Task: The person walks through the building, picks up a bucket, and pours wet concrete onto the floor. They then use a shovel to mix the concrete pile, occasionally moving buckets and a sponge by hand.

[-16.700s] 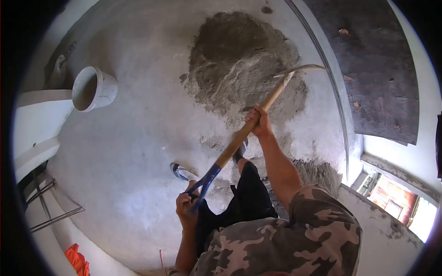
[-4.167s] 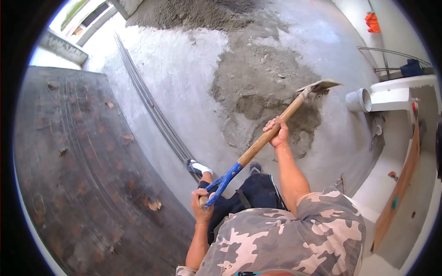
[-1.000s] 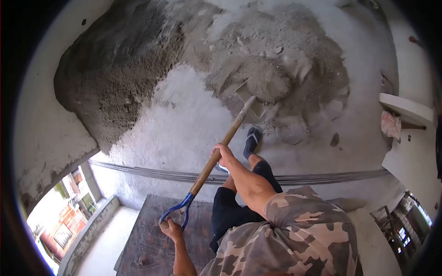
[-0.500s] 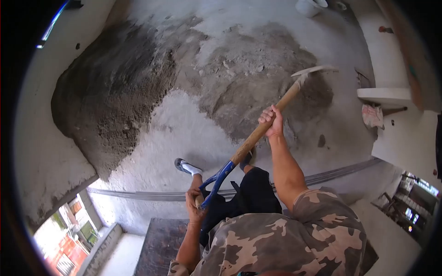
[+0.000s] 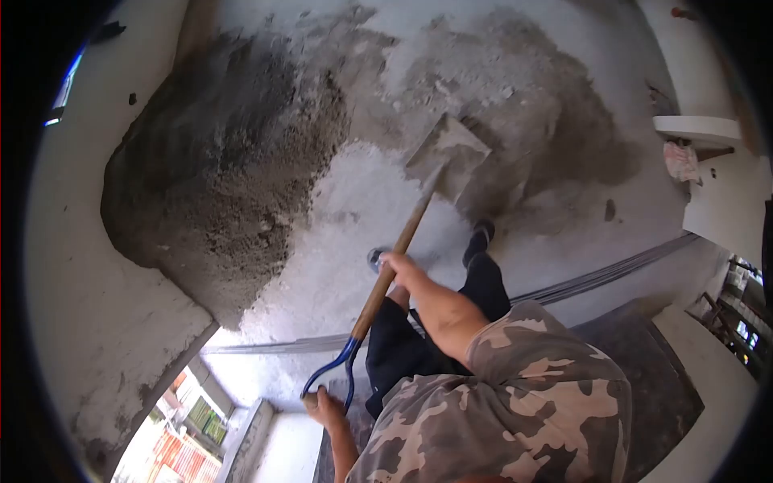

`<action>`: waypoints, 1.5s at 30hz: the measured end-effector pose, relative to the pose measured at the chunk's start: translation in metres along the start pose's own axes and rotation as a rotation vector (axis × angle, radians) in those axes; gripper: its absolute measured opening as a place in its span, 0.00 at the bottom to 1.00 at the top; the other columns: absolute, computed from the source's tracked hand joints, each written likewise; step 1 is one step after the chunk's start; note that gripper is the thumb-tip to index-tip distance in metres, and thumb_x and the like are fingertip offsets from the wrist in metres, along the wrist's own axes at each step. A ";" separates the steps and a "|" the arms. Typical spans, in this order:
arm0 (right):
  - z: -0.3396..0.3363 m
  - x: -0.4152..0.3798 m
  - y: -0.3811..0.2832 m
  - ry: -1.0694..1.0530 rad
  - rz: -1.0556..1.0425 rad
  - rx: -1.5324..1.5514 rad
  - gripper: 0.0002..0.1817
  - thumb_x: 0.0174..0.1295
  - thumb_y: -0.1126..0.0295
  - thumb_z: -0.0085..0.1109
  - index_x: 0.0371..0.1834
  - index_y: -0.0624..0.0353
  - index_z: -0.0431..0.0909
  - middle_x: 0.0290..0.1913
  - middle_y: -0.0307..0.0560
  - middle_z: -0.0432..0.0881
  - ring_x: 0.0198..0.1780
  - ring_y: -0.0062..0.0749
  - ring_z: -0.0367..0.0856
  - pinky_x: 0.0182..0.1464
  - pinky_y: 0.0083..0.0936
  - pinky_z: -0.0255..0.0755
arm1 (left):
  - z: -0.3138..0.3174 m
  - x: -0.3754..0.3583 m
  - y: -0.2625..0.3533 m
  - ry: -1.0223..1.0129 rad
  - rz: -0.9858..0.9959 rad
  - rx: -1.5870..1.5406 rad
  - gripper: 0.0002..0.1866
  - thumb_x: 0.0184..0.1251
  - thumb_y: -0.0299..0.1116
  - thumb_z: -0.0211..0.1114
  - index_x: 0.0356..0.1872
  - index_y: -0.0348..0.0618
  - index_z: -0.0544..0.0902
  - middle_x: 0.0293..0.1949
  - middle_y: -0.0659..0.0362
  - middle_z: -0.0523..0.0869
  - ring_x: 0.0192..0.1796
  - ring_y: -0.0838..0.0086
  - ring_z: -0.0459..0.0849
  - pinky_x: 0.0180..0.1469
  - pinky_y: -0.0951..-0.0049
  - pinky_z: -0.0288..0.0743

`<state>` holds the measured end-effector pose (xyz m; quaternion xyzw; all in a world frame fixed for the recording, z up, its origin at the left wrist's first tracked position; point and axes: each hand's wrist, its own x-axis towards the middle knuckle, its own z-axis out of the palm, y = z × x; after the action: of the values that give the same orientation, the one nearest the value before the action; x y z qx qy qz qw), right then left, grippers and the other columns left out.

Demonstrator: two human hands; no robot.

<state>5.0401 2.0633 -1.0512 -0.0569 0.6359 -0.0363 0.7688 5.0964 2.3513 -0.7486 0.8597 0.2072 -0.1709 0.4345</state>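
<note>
A shovel (image 5: 400, 245) with a wooden shaft and a blue D-shaped handle slants up across the middle of the view. My left hand (image 5: 324, 406) is closed on the grip at its handle end. Farther up, my right hand (image 5: 395, 266) wraps round the wooden shaft. The flat metal blade (image 5: 456, 154), smeared with grey material, is over the floor at the edge of a spread grey patch (image 5: 555, 121). A big dark heap of sandy material (image 5: 233, 161) lies to the left.
Long thin grey rods (image 5: 612, 266) run across the floor behind my feet. A pale ledge (image 5: 696, 126) juts from the right wall, with a pink and white bag (image 5: 682, 161) below it. A dark board (image 5: 644, 378) lies at lower right, and a window opening (image 5: 181, 427) is at lower left.
The shovel blade has swung left and down, from the right side of the spread patch towards the heap. My right hand moved down and left; my left hand dropped lower. The view shifted.
</note>
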 end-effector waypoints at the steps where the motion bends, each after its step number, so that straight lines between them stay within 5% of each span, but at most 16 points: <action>1: 0.013 0.008 0.044 -0.035 0.100 -0.034 0.10 0.54 0.70 0.65 0.33 0.60 0.74 0.25 0.50 0.77 0.27 0.44 0.80 0.32 0.42 0.76 | -0.021 -0.003 0.008 0.067 -0.081 0.012 0.11 0.59 0.29 0.64 0.29 0.47 0.67 0.14 0.64 0.67 0.11 0.78 0.67 0.12 0.76 0.60; 5: 0.052 -0.006 0.122 0.015 0.417 0.002 0.09 0.50 0.76 0.63 0.34 0.63 0.76 0.28 0.49 0.77 0.27 0.40 0.81 0.31 0.37 0.79 | -0.077 -0.010 0.010 0.266 -0.120 0.153 0.11 0.59 0.28 0.65 0.31 0.45 0.68 0.14 0.64 0.68 0.10 0.78 0.66 0.12 0.75 0.61; 8: 0.052 0.021 0.123 0.005 0.481 0.016 0.09 0.51 0.75 0.63 0.35 0.63 0.75 0.27 0.49 0.77 0.28 0.40 0.81 0.31 0.37 0.79 | -0.058 0.000 0.011 0.276 -0.129 0.204 0.10 0.58 0.30 0.63 0.30 0.44 0.68 0.14 0.63 0.68 0.11 0.77 0.66 0.12 0.75 0.60; 11: 0.029 0.078 0.066 -0.021 0.288 0.049 0.08 0.48 0.75 0.63 0.31 0.63 0.76 0.27 0.49 0.77 0.29 0.40 0.80 0.30 0.38 0.76 | 0.022 0.022 0.024 0.173 -0.195 0.252 0.11 0.58 0.32 0.63 0.30 0.43 0.68 0.15 0.62 0.67 0.11 0.76 0.66 0.13 0.74 0.60; 16: -0.036 0.139 -0.143 -0.092 0.128 0.224 0.06 0.56 0.71 0.59 0.31 0.60 0.73 0.26 0.47 0.75 0.31 0.40 0.78 0.35 0.38 0.76 | 0.225 0.022 0.063 -0.019 -0.008 0.104 0.10 0.59 0.28 0.64 0.29 0.42 0.69 0.18 0.63 0.71 0.14 0.79 0.68 0.14 0.75 0.60; 19: -0.015 0.124 -0.174 -0.172 0.027 0.250 0.06 0.58 0.72 0.59 0.34 0.60 0.73 0.25 0.49 0.74 0.30 0.41 0.78 0.36 0.39 0.76 | 0.208 0.060 0.042 0.033 0.231 0.136 0.10 0.60 0.27 0.64 0.29 0.42 0.69 0.18 0.65 0.70 0.15 0.81 0.67 0.15 0.76 0.60; 25: 0.008 0.026 -0.195 -0.092 -0.034 0.435 0.06 0.53 0.73 0.60 0.32 0.60 0.74 0.22 0.48 0.73 0.26 0.41 0.77 0.32 0.40 0.76 | 0.171 0.063 0.113 -0.016 0.317 0.223 0.10 0.62 0.27 0.64 0.28 0.41 0.69 0.16 0.63 0.70 0.13 0.80 0.68 0.15 0.75 0.60; 31: -0.060 -0.043 -0.283 -0.178 -0.116 0.683 0.09 0.51 0.67 0.64 0.25 0.53 0.72 0.20 0.44 0.73 0.23 0.37 0.74 0.32 0.40 0.74 | 0.195 0.035 0.109 -0.317 0.457 0.223 0.18 0.61 0.45 0.65 0.33 0.40 0.71 0.23 0.63 0.72 0.25 0.78 0.71 0.27 0.73 0.67; 34: -0.103 -0.069 -0.357 -0.301 -0.365 0.693 0.14 0.55 0.64 0.61 0.16 0.49 0.68 0.16 0.36 0.68 0.18 0.29 0.68 0.27 0.30 0.70 | 0.260 -0.007 0.149 -0.525 0.849 0.266 0.12 0.59 0.27 0.69 0.36 0.42 0.71 0.35 0.57 0.74 0.38 0.70 0.74 0.44 0.69 0.71; 35: -0.113 -0.080 -0.379 -0.442 -0.407 0.784 0.15 0.58 0.64 0.60 0.16 0.48 0.67 0.15 0.34 0.66 0.17 0.26 0.67 0.27 0.29 0.69 | 0.280 -0.006 0.159 -0.551 1.101 0.326 0.15 0.55 0.26 0.72 0.35 0.42 0.71 0.37 0.53 0.75 0.40 0.63 0.76 0.46 0.64 0.72; 37: -0.117 -0.100 -0.419 -0.581 -0.511 0.854 0.17 0.63 0.64 0.58 0.17 0.47 0.66 0.16 0.30 0.64 0.17 0.21 0.65 0.26 0.26 0.67 | 0.312 -0.015 0.200 -0.623 1.192 0.275 0.19 0.50 0.28 0.77 0.35 0.43 0.72 0.40 0.51 0.76 0.43 0.58 0.77 0.47 0.61 0.73; 43: -0.042 -0.113 -0.474 -0.397 -0.668 0.742 0.14 0.64 0.63 0.60 0.24 0.48 0.67 0.19 0.30 0.67 0.21 0.21 0.67 0.28 0.25 0.67 | 0.331 0.053 0.275 -1.046 1.057 0.331 0.19 0.49 0.31 0.78 0.34 0.42 0.74 0.36 0.55 0.78 0.41 0.64 0.79 0.46 0.66 0.74; 45: 0.005 -0.096 -0.466 -0.314 -0.601 0.712 0.11 0.61 0.65 0.62 0.26 0.49 0.69 0.20 0.35 0.69 0.22 0.25 0.69 0.29 0.27 0.69 | 0.311 0.077 0.294 -1.010 0.476 0.322 0.17 0.53 0.33 0.76 0.31 0.40 0.74 0.34 0.59 0.80 0.38 0.71 0.79 0.44 0.70 0.74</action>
<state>5.0346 1.6140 -0.8948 0.0239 0.4159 -0.4627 0.7826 5.2757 1.9548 -0.7619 0.7497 -0.2535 -0.4870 0.3696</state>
